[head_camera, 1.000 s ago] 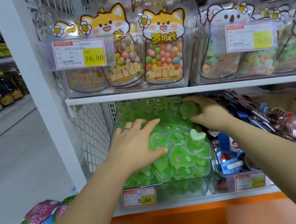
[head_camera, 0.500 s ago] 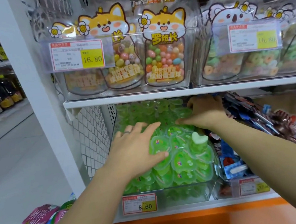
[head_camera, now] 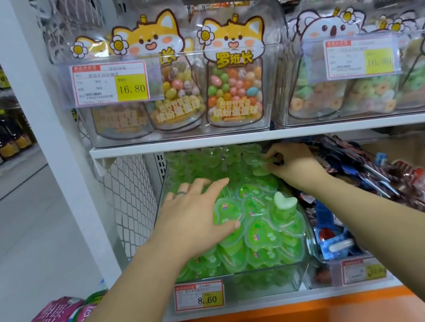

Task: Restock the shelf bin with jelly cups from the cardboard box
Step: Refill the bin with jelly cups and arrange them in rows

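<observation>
The jelly cups [head_camera: 251, 224] are heaped way over the clear bin [head_camera: 269, 280], right under our hands. Our left hand [head_camera: 198, 214] lies flat and spread on the pile, our right hand [head_camera: 292, 163] pinches a cup at the back. One nudge could probably slide cups over the low front lip. Barely any room under the shelf above [head_camera: 230, 139].

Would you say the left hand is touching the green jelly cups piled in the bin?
Touching. The head view shows the left hand lying flat on the heap of green jelly cups, its thumb pressed against one cup's lid with no gap visible.
</observation>
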{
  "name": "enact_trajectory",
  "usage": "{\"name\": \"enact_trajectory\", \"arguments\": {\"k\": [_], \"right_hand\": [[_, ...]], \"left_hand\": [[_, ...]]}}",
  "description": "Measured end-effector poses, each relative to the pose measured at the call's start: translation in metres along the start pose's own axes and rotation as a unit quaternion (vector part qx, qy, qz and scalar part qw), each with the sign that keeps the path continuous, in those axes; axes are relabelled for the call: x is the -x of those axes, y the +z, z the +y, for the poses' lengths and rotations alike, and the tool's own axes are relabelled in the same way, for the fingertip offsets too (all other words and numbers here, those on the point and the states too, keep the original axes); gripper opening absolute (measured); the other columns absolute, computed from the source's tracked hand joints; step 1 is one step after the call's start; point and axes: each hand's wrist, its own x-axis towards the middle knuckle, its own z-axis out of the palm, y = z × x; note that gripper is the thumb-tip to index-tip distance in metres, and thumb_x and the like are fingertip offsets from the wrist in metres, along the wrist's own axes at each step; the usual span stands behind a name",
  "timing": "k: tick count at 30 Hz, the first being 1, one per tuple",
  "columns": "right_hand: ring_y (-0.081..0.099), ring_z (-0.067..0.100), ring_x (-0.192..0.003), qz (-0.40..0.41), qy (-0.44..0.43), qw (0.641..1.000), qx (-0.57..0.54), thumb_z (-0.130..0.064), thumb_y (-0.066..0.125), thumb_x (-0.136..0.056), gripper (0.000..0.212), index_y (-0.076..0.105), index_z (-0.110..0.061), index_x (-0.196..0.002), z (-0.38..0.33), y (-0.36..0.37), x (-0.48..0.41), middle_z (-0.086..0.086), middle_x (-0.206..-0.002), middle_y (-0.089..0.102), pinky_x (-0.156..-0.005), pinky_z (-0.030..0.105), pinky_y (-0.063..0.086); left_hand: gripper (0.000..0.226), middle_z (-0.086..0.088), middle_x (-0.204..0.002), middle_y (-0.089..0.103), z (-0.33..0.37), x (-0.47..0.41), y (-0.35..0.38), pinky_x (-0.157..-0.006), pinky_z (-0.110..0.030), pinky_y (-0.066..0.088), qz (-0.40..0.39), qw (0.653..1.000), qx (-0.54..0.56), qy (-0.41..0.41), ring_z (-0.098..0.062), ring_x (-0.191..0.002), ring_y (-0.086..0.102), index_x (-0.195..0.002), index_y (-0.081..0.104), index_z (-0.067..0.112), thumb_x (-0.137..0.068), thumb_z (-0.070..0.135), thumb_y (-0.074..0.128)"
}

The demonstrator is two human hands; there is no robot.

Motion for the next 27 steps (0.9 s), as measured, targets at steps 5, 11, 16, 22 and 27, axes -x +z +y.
{"name": "enact_trajectory", "arguments": {"k": [5, 11, 16, 22, 27], "right_hand": [[0.059, 0.024, -0.09, 0.006, 0.024, 0.994, 0.102, -0.039, 0.071, -0.078, 0.026, 0.06, -0.018, -0.088, -0.004, 0.006, -0.006, 0.003, -0.092, 0.064, -0.084, 0.036, 0.046], [0.057, 0.03, -0.103, -0.035, -0.042, 0.99, 0.132, -0.026, 0.069, -0.08, 0.035, 0.063, -0.016, -0.113, -0.002, 0.003, -0.005, 0.008, -0.112, 0.06, -0.093, 0.038, 0.043], [0.053, 0.033, -0.109, -0.03, -0.067, 0.984, 0.163, -0.013, 0.06, -0.086, 0.034, 0.064, -0.015, -0.119, -0.003, 0.007, -0.01, 0.012, -0.119, 0.058, -0.098, 0.037, 0.039], [0.053, 0.033, -0.11, -0.025, -0.071, 0.983, 0.167, -0.018, 0.059, -0.088, 0.029, 0.065, -0.015, -0.117, -0.003, 0.011, -0.011, 0.011, -0.118, 0.058, -0.096, 0.037, 0.041], [0.059, 0.029, -0.098, 0.027, -0.084, 0.989, 0.119, -0.017, 0.064, -0.085, 0.032, 0.066, -0.016, -0.117, 0.002, -0.005, 0.004, 0.009, -0.11, 0.064, -0.088, 0.032, 0.043]], "left_hand": [[0.082, 0.01, -0.152, 0.021, 0.0, -0.001, -0.001, -0.111, -0.042, 0.025, 0.0, 1.0, 0.0, 0.002, -0.018, -0.135, 0.027, -0.146, 0.003, 0.046, -0.08, 0.072, 0.043], [0.081, 0.01, -0.152, 0.022, -0.001, 0.0, -0.001, -0.11, -0.041, 0.025, 0.003, 1.0, 0.002, 0.006, -0.018, -0.136, 0.027, -0.146, 0.004, 0.046, -0.081, 0.071, 0.044], [0.081, 0.01, -0.151, 0.022, -0.002, 0.0, 0.0, -0.109, -0.041, 0.025, 0.004, 1.0, 0.003, 0.005, -0.018, -0.136, 0.027, -0.146, 0.004, 0.045, -0.081, 0.071, 0.044], [0.08, 0.01, -0.152, 0.022, -0.001, 0.0, 0.0, -0.11, -0.041, 0.025, 0.002, 1.0, 0.001, 0.006, -0.018, -0.136, 0.027, -0.146, 0.003, 0.045, -0.082, 0.071, 0.044], [0.08, 0.01, -0.152, 0.022, -0.001, 0.001, 0.0, -0.109, -0.041, 0.026, -0.001, 1.0, 0.0, 0.006, -0.018, -0.136, 0.027, -0.146, 0.004, 0.045, -0.082, 0.07, 0.043]]}}
